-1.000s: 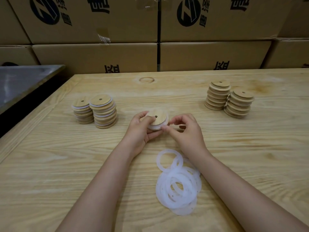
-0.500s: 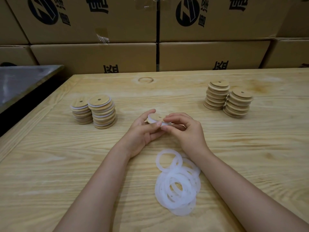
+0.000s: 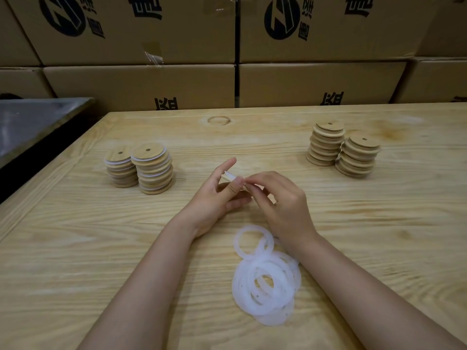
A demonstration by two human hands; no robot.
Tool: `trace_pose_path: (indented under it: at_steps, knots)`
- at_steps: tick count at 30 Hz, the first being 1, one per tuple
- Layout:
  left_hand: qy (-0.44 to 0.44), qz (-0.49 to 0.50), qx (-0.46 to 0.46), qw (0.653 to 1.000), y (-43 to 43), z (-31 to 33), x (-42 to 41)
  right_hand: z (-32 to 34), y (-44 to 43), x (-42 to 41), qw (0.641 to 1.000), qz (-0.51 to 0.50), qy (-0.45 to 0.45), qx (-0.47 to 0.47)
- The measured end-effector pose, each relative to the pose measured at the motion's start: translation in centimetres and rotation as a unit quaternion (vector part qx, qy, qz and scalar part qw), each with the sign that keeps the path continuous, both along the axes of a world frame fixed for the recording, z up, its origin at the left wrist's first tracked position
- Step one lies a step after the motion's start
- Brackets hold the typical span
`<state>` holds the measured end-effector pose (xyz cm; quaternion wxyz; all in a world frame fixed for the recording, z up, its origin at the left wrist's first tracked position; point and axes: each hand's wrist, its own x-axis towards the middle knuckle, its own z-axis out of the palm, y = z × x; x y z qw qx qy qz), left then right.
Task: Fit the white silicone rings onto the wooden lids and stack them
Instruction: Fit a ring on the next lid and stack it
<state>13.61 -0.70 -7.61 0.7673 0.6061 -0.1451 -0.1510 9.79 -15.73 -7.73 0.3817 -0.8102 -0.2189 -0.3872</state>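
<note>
My left hand [image 3: 214, 198] and my right hand [image 3: 283, 205] both grip one wooden lid with a white silicone ring [image 3: 231, 176] on its rim, held edge-on above the table's middle; most of it is hidden by my fingers. A loose pile of white silicone rings [image 3: 265, 279] lies on the table just in front of my hands. Two stacks of lids with white rings [image 3: 144, 168] stand at the left. At the right stand two stacks of bare wooden lids [image 3: 341, 150].
The light wooden table [image 3: 75, 248] spreads wide around my arms. Cardboard boxes [image 3: 151, 82] form a wall along its far edge. A dark metal surface [image 3: 30, 122] lies beyond the table's left edge.
The lid has tilted from face-up towards me to nearly edge-on. My right fingers have slid over its rim, and my left index finger has stretched out.
</note>
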Motion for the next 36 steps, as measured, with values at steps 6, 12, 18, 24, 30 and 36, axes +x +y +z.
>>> trace_pose_path:
  at_steps: [6, 12, 18, 24, 30, 36]
  knots:
    - [-0.043, 0.009, 0.036, 0.998, -0.2, 0.1, -0.3, 0.1, 0.2, -0.1, 0.993, -0.080, -0.068, -0.061]
    - [-0.067, 0.031, 0.046, 0.996, -0.1, -0.2, -0.1, 0.2, 0.5, -0.2, 0.996, -0.064, -0.049, -0.049]
    - [-0.074, 0.090, 0.088, 0.989, -0.3, -0.2, -0.1, 0.1, 0.3, -0.2, 0.997, -0.056, -0.032, -0.049]
    - [-0.068, 0.078, 0.077, 0.992, -0.1, -0.1, -0.3, -0.2, 0.1, 0.0, 0.998, -0.041, -0.024, -0.031]
    - [0.003, 0.034, -0.032, 0.999, 0.5, 0.1, 0.1, 0.0, 0.3, -0.2, 0.997, 0.023, 0.062, 0.051]
    - [0.041, -0.027, -0.055, 0.997, 0.6, 0.9, -0.3, 0.4, -0.4, 0.4, 0.954, 0.030, 0.196, 0.226]
